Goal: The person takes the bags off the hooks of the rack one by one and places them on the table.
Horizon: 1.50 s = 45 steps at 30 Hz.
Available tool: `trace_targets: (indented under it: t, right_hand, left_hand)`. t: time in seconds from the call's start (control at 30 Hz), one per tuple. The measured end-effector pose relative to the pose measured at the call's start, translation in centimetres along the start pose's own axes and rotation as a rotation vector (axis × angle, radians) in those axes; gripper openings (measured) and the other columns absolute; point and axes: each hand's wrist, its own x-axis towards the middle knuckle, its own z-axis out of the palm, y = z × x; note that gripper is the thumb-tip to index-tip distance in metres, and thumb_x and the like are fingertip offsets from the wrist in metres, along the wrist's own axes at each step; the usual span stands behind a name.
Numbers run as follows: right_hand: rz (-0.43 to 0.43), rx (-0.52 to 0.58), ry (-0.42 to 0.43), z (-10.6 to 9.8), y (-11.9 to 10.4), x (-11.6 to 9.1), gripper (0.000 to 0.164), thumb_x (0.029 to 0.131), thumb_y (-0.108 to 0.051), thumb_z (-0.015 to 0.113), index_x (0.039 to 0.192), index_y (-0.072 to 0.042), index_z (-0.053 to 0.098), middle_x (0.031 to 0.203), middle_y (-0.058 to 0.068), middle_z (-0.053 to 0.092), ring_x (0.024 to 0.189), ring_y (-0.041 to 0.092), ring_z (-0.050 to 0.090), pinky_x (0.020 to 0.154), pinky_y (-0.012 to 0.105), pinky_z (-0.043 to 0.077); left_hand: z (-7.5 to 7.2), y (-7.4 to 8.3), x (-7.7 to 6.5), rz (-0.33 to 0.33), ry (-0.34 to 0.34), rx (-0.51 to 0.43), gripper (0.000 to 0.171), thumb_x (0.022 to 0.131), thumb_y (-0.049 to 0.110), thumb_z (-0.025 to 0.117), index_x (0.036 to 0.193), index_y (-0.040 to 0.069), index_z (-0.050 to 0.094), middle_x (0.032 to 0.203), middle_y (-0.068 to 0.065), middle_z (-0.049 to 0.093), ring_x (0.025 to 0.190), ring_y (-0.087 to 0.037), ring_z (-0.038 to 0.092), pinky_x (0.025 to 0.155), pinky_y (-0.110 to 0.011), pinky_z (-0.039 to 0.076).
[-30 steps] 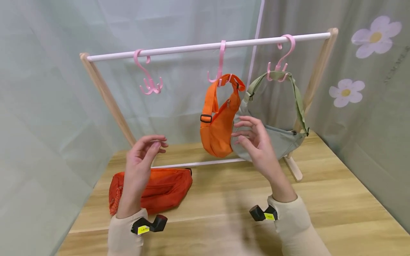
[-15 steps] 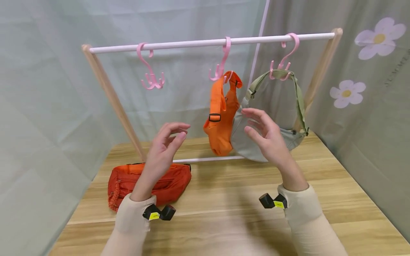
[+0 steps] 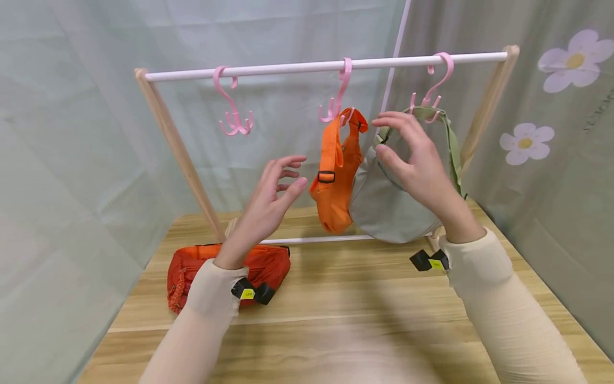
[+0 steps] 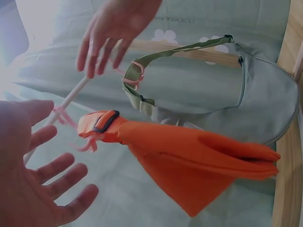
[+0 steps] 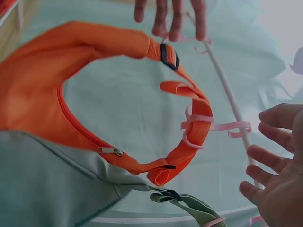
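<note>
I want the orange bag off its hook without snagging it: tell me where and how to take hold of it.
Probably best to take the orange bag by its strap, between the black buckle and the pink hook, coming from the left. The strap hangs in a loop over the hook, so lifting there should slacken it; the gray bag crowds the right side.

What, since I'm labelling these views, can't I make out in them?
Head: the middle of the red waist pack, hidden by the left forearm.
Head: the right part of the grey sling bag's zip, hidden by the right hand.
Head: the curtain lettering, blurred and cut off by the right edge.
Head: writing on the yellow wrist labels, too small.
Right wrist: the orange sling bag's lower end, cut off by the left edge.
</note>
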Motion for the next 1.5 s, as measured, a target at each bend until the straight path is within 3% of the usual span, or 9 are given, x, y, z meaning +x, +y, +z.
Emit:
trace_targets:
  t: [0.13, 0.37, 0.53, 0.67, 1.0, 1.27, 1.5]
  right_hand:
    - [-0.029, -0.079, -0.004, -0.3, -0.1, 1.6, 0.04, 0.1, -0.004, 0.065, 0.14, -0.005, 0.062, 0.151, 0.01, 0.05, 0.145, 0.022, 0.041, 0.123, 0.035, 0.024]
    - [-0.093, -0.237, -0.059, 0.0, -0.8, 4.3, 0.042, 0.101, -0.005, 0.066, 0.142, -0.01, 0.061, 0.159, 0.008, 0.039, 0.151, 0.02, 0.03, 0.123, 0.039, 0.025]
    - [-0.17, -0.353, -0.093, 0.3, -0.9, 6.8, 0.051, 0.101, -0.01, 0.068, 0.15, -0.014, 0.055, 0.164, 0.011, 0.033, 0.156, 0.022, 0.021, 0.126, 0.038, 0.018]
    - [-0.212, -0.423, -0.116, 0.4, -0.9, 8.5, 0.056, 0.101, -0.014, 0.068, 0.154, -0.018, 0.051, 0.168, 0.01, 0.029, 0.16, 0.024, 0.011, 0.127, 0.035, 0.007]
    - [-0.24, -0.575, -0.187, 0.4, -0.8, 11.0, 0.058, 0.104, -0.023, 0.066, 0.158, -0.027, 0.047, 0.172, 0.006, 0.021, 0.161, 0.024, 0.003, 0.127, 0.036, -0.005]
    - [-0.202, -0.659, -0.248, 0.7, -0.4, 12.0, 0.061, 0.105, -0.025, 0.064, 0.161, -0.029, 0.041, 0.171, 0.005, 0.025, 0.161, 0.024, 0.006, 0.127, 0.037, -0.007]
    - [-0.218, -0.684, -0.23, 1.3, -0.1, 12.1, 0.063, 0.106, -0.019, 0.063, 0.163, -0.026, 0.038, 0.168, 0.007, 0.033, 0.158, 0.027, 0.021, 0.128, 0.039, -0.002]
  left_hand:
    - [0.5, 0.0, 1.1, 0.019, 0.033, -0.003, 0.041, 0.107, 0.025, 0.06, 0.147, 0.017, 0.054, 0.138, -0.007, 0.049, 0.125, -0.027, 0.054, 0.104, -0.046, 0.045]
    - [1.3, 0.4, 2.4, -0.005, 0.036, 0.033, 0.045, 0.107, 0.031, 0.06, 0.149, 0.018, 0.052, 0.139, -0.009, 0.047, 0.126, -0.025, 0.05, 0.104, -0.044, 0.045]
    - [1.7, 0.6, 3.3, -0.011, 0.028, 0.049, 0.049, 0.106, 0.03, 0.061, 0.152, 0.017, 0.048, 0.141, -0.013, 0.044, 0.127, -0.031, 0.047, 0.103, -0.046, 0.044]
    - [2.0, 0.8, 4.1, -0.01, 0.017, 0.078, 0.054, 0.106, 0.032, 0.061, 0.155, 0.018, 0.044, 0.142, -0.014, 0.043, 0.127, -0.028, 0.045, 0.102, -0.046, 0.044]
    - [2.8, 1.7, 6.3, -0.062, 0.026, 0.154, 0.063, 0.105, 0.038, 0.062, 0.16, 0.021, 0.034, 0.146, -0.012, 0.045, 0.129, -0.024, 0.048, 0.102, -0.045, 0.047]
    - [4.0, 1.6, 7.3, -0.155, 0.063, 0.187, 0.073, 0.101, 0.035, 0.071, 0.16, 0.024, 0.03, 0.14, -0.011, 0.051, 0.123, -0.025, 0.054, 0.094, -0.043, 0.052]
    - [4.5, 1.3, 7.6, -0.144, 0.094, 0.225, 0.071, 0.099, 0.02, 0.074, 0.158, 0.025, 0.033, 0.115, -0.009, 0.064, 0.09, -0.022, 0.061, 0.072, -0.034, 0.051]
